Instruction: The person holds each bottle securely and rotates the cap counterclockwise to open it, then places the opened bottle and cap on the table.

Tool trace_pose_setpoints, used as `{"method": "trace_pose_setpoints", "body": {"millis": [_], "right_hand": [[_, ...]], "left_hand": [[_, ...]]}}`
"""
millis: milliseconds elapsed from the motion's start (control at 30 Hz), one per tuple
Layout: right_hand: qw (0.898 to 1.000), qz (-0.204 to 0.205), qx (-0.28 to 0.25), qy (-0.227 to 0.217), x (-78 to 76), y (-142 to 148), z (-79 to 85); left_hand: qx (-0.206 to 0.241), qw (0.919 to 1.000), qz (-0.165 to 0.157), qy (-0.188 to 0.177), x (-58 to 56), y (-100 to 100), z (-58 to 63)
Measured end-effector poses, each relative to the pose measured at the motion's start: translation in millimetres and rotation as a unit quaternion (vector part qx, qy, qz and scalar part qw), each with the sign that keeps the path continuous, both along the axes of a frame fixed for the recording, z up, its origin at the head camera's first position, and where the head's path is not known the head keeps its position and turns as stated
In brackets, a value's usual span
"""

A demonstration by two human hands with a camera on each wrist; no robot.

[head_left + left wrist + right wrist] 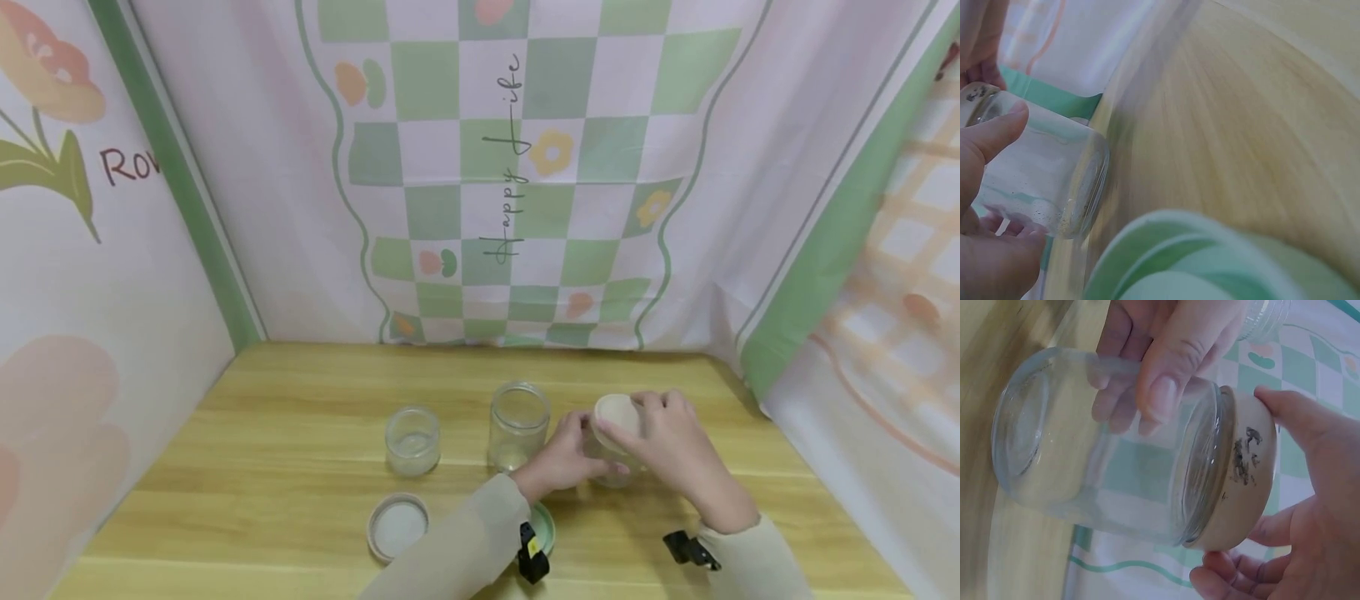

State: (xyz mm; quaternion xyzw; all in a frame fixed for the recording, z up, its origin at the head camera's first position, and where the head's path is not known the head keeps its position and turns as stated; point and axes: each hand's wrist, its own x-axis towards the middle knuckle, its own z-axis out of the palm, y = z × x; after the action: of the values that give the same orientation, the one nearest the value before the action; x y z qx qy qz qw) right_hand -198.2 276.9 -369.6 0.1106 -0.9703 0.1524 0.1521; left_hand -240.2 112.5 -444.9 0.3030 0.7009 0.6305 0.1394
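Note:
A clear glass jar (1141, 487) with a cream lid (1244, 462) on its mouth stands at the right of the table. My left hand (564, 457) grips the jar's glass body, thumb on one side and fingers behind it. Curled round the lid's rim is my right hand (678, 442), with the thumb on one edge and the fingers on the other. Dark smudges mark the lid's side in the right wrist view. The glass looks empty in both wrist views.
An open tall jar (517, 417) stands left of my left hand, and a shorter open jar (412, 442) farther left. Nearer me lie a loose whitish lid (398, 528) and a green lid (543, 529), partly hidden by the left sleeve. Fabric curtains border the wooden table (300, 417).

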Motion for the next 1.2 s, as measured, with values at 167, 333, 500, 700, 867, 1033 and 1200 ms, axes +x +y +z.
{"method": "trace_pose_setpoints", "body": {"millis": [167,333,500,700,867,1033,1200], "right_hand": [[1.000,0.014,-0.023,-0.003,-3.9,6,-1.9],[0.998,0.047,-0.043,-0.014,-6.7,13,1.4],[0.993,0.076,-0.071,-0.064,-9.0,21,5.5],[0.980,0.133,-0.097,-0.110,-14.2,32,10.0],[0.965,0.193,-0.117,-0.134,-20.0,44,9.5],[0.948,0.245,-0.141,-0.149,-25.5,54,4.7],[0.930,0.289,-0.169,-0.151,-28.0,57,2.0]], "left_hand": [[-0.028,0.9985,0.029,-0.038,3.6,-2,0.0],[-0.040,0.9969,0.043,-0.052,4.3,-1,-0.9],[-0.050,0.9954,0.056,-0.059,5.6,-1,0.0],[-0.062,0.9948,0.064,-0.049,6.1,-1,0.7],[-0.063,0.9956,0.057,-0.039,5.4,-1,0.1],[-0.059,0.9964,0.052,-0.033,4.5,0,-2.7],[-0.059,0.9961,0.057,-0.033,5.2,-1,-2.0]]}}
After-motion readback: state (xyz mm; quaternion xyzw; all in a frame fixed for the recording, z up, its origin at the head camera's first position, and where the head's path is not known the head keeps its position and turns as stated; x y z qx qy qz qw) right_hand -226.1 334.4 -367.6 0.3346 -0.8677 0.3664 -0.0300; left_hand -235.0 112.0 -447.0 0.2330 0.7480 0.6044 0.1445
